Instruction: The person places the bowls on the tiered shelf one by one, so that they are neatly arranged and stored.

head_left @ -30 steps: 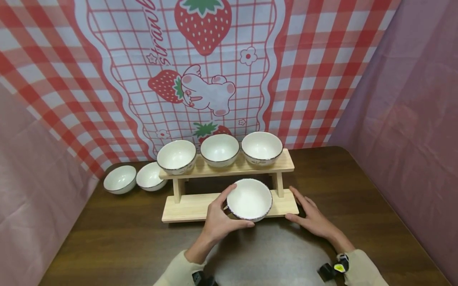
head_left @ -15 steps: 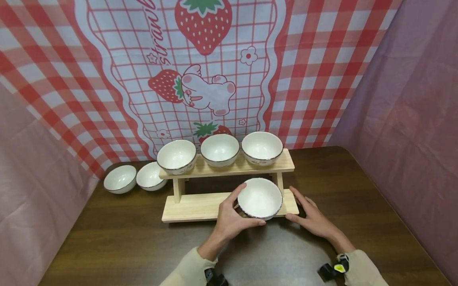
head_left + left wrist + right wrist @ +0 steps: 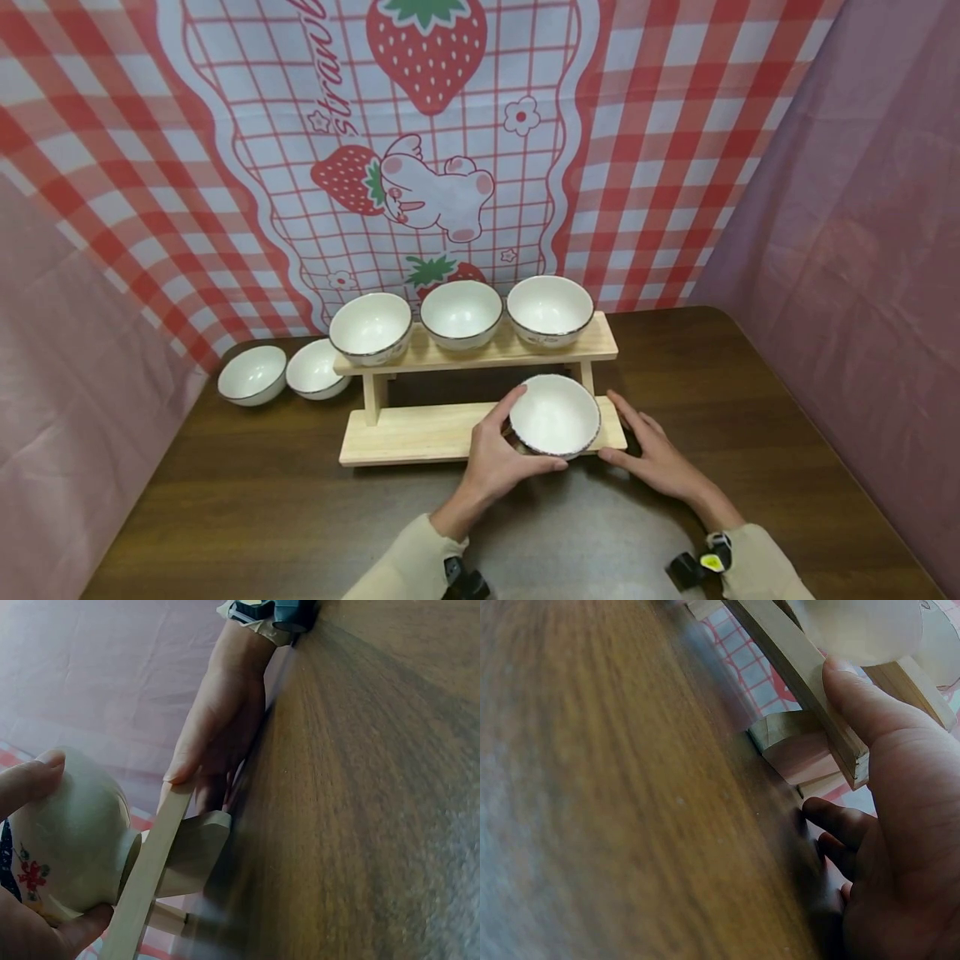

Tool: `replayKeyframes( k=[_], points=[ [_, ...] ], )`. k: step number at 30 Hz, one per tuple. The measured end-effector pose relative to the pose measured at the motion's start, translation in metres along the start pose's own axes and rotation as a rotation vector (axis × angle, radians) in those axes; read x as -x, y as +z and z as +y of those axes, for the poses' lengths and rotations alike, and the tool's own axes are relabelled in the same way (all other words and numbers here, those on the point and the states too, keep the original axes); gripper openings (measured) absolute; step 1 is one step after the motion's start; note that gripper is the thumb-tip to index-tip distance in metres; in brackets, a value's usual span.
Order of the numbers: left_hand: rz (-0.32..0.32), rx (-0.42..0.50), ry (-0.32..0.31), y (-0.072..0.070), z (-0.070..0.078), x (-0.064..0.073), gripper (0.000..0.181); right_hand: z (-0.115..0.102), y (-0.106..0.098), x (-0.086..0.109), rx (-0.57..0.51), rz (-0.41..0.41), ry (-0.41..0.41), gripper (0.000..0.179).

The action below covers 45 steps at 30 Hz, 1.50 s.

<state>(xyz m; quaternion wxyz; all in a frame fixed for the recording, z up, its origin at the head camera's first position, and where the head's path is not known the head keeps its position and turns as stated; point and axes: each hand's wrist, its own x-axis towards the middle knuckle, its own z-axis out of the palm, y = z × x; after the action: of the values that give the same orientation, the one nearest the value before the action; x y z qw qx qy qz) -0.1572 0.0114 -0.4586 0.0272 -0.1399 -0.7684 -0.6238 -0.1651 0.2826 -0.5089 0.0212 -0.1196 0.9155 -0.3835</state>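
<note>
My left hand (image 3: 495,457) grips a white dark-rimmed bowl (image 3: 558,417) by its left side, thumb in front and fingers behind. The bowl is upright at the right part of the lower board of a two-tier wooden stand (image 3: 412,435). A red flower shows on the bowl's outside (image 3: 67,832) in the left wrist view. At that board's right end, my right hand (image 3: 663,467) holds the stand, thumb at the front corner and index finger at the back. In the right wrist view the thumb (image 3: 855,694) lies against the board, with the other fingers lower down.
Three white bowls, left (image 3: 371,327), middle (image 3: 461,313) and right (image 3: 550,310), stand in a row on the upper board. Two more bowls, one outer (image 3: 252,375) and one partly behind the stand (image 3: 313,371), sit on the brown table (image 3: 247,508). A checked strawberry cloth (image 3: 645,150) hangs behind.
My left hand has moved the bowl rightward along the lower board, towards my right hand. The right hand, the stand and the other bowls have stayed in place.
</note>
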Motion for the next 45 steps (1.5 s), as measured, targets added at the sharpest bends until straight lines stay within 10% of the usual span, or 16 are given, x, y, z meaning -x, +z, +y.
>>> replayKeyframes(
  k=[45],
  points=[
    [-0.122,-0.14,0.031,-0.01,-0.001,-0.005,0.122,0.001,0.0,-0.002,-0.007,-0.014,0.017,0.09]
  ],
)
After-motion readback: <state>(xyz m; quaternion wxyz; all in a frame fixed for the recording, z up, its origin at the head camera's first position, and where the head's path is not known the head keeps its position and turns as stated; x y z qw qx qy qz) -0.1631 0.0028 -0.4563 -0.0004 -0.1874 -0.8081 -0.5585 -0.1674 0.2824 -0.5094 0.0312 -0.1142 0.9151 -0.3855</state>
